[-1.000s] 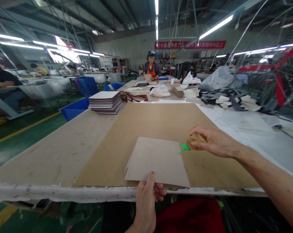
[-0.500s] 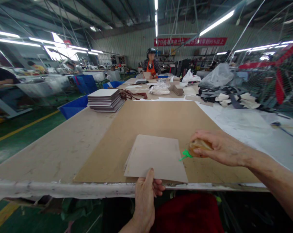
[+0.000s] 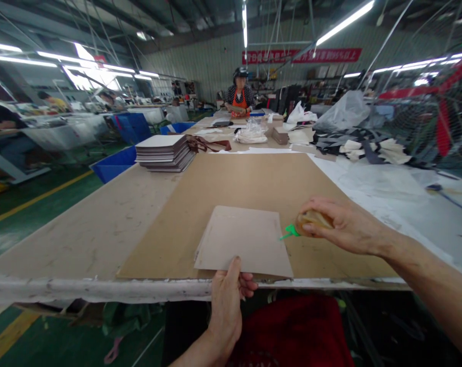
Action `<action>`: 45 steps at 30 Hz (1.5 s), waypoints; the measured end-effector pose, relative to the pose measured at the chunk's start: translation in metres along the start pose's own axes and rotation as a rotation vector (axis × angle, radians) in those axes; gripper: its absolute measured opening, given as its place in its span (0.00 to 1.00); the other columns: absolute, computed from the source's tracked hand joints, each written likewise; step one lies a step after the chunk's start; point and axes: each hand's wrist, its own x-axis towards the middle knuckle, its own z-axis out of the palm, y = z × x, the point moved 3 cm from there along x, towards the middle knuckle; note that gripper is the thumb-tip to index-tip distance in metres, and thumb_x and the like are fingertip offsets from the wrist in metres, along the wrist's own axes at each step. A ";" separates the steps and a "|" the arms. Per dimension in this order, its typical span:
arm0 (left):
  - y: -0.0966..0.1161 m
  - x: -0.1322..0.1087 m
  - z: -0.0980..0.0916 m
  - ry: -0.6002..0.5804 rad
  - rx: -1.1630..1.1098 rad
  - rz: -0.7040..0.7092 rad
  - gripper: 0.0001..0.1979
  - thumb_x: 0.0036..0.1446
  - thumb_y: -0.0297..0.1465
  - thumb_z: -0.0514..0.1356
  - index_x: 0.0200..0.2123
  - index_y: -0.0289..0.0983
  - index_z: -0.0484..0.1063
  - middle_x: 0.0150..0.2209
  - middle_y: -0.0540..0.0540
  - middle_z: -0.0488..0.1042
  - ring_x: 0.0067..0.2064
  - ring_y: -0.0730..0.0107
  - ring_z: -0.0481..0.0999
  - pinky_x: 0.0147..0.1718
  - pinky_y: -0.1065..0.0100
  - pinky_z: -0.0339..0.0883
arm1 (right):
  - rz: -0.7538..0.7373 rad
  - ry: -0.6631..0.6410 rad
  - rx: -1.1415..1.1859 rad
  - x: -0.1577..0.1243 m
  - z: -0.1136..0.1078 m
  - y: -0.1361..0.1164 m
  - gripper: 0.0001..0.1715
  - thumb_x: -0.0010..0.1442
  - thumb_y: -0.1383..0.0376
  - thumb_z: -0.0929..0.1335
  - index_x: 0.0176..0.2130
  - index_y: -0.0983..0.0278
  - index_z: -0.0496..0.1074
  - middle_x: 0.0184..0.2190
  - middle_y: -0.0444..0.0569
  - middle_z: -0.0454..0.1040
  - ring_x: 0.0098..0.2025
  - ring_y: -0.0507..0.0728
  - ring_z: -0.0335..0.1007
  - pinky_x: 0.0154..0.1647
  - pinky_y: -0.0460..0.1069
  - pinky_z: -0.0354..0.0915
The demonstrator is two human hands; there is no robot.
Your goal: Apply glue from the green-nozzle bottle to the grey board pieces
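A thin stack of light brown cardboard sheets (image 3: 244, 239) lies at the table's front edge, its top sheet nearly square with rounded corners. My left hand (image 3: 231, 290) grips the near edge of the stack, thumb on top and fingers beneath. In my right hand (image 3: 326, 224) is a squeeze bottle (image 3: 314, 220) of amber colour, tilted on its side with fingers wrapped around it. Its green nozzle (image 3: 289, 232) points left and down at the right edge of the top sheet. Whether the tip touches the sheet I cannot tell.
A large brown board (image 3: 254, 178) lies under the work. To the back left stands a pile of sheets (image 3: 164, 153) beside brown straps (image 3: 208, 144). Plastic bags, dark scraps (image 3: 341, 145) and a red-bladed fan (image 3: 443, 122) are at right. A person in an orange apron (image 3: 238, 99) stands at the far end.
My right hand has shifted the bottle's nozzle slightly away from me along the sheet's right edge. My left hand keeps its hold. The view has tilted a little.
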 end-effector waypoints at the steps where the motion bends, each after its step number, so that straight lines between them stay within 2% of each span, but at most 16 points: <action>1: 0.000 0.000 0.000 0.001 -0.001 -0.001 0.20 0.50 0.46 0.64 0.26 0.32 0.69 0.21 0.45 0.74 0.20 0.72 0.72 0.18 0.73 0.63 | 0.008 0.024 -0.014 0.003 0.002 0.003 0.17 0.62 0.50 0.64 0.45 0.57 0.71 0.46 0.49 0.76 0.46 0.62 0.72 0.47 0.56 0.63; 5: 0.000 -0.001 0.000 -0.001 -0.021 -0.006 0.21 0.48 0.46 0.65 0.26 0.33 0.69 0.21 0.45 0.74 0.20 0.71 0.72 0.18 0.73 0.62 | 0.015 0.025 -0.004 -0.002 0.002 0.001 0.18 0.62 0.50 0.64 0.45 0.57 0.71 0.45 0.48 0.76 0.45 0.61 0.72 0.45 0.56 0.64; 10: -0.002 0.001 0.000 -0.001 -0.009 -0.014 0.21 0.47 0.47 0.65 0.24 0.32 0.69 0.20 0.45 0.73 0.20 0.71 0.72 0.18 0.73 0.62 | -0.054 -0.074 0.074 -0.026 -0.003 -0.016 0.16 0.63 0.49 0.64 0.45 0.54 0.71 0.43 0.46 0.76 0.43 0.59 0.73 0.44 0.54 0.65; 14: -0.001 0.002 0.001 -0.008 0.002 -0.018 0.21 0.48 0.46 0.64 0.24 0.32 0.70 0.19 0.46 0.73 0.20 0.71 0.72 0.18 0.73 0.61 | -0.021 -0.030 0.058 -0.034 -0.005 -0.019 0.17 0.64 0.49 0.63 0.46 0.54 0.71 0.44 0.47 0.76 0.44 0.59 0.73 0.44 0.55 0.66; 19: -0.001 0.001 0.001 -0.013 -0.001 -0.026 0.20 0.48 0.46 0.64 0.25 0.33 0.70 0.20 0.45 0.74 0.20 0.71 0.72 0.18 0.73 0.62 | -0.067 -0.117 0.076 -0.041 -0.007 -0.021 0.16 0.64 0.49 0.63 0.46 0.52 0.71 0.42 0.44 0.76 0.41 0.57 0.74 0.39 0.53 0.67; 22: -0.001 0.001 0.000 -0.003 0.002 -0.029 0.20 0.48 0.46 0.64 0.26 0.33 0.69 0.20 0.45 0.74 0.20 0.71 0.72 0.18 0.73 0.62 | -0.072 -0.078 0.064 -0.043 -0.008 -0.020 0.16 0.63 0.49 0.64 0.46 0.52 0.71 0.42 0.45 0.77 0.41 0.57 0.75 0.39 0.52 0.68; 26: -0.001 0.001 0.000 0.001 -0.002 -0.032 0.20 0.48 0.46 0.64 0.25 0.33 0.69 0.20 0.45 0.74 0.20 0.71 0.72 0.18 0.73 0.62 | -0.071 0.048 0.021 -0.043 -0.008 -0.019 0.17 0.63 0.49 0.65 0.46 0.54 0.72 0.41 0.46 0.78 0.41 0.58 0.76 0.39 0.52 0.69; 32: 0.000 0.000 0.001 -0.003 0.004 -0.030 0.20 0.48 0.46 0.64 0.23 0.32 0.70 0.20 0.45 0.74 0.20 0.71 0.72 0.18 0.73 0.62 | -0.086 -0.049 0.050 -0.050 -0.008 -0.027 0.15 0.63 0.51 0.64 0.46 0.53 0.73 0.40 0.44 0.78 0.38 0.56 0.76 0.35 0.50 0.70; 37: 0.000 0.000 0.001 0.006 0.009 -0.027 0.20 0.48 0.46 0.64 0.22 0.32 0.70 0.19 0.45 0.74 0.20 0.71 0.72 0.18 0.73 0.62 | -0.065 0.006 0.031 -0.056 -0.008 -0.024 0.16 0.62 0.50 0.65 0.47 0.52 0.72 0.42 0.44 0.79 0.41 0.57 0.77 0.37 0.51 0.71; 45: 0.001 0.000 0.001 0.004 0.012 -0.028 0.20 0.49 0.45 0.64 0.23 0.32 0.70 0.19 0.45 0.74 0.20 0.70 0.73 0.18 0.73 0.62 | -0.038 0.135 -0.077 -0.032 0.002 -0.002 0.18 0.63 0.49 0.64 0.47 0.55 0.72 0.46 0.47 0.78 0.43 0.59 0.76 0.43 0.54 0.70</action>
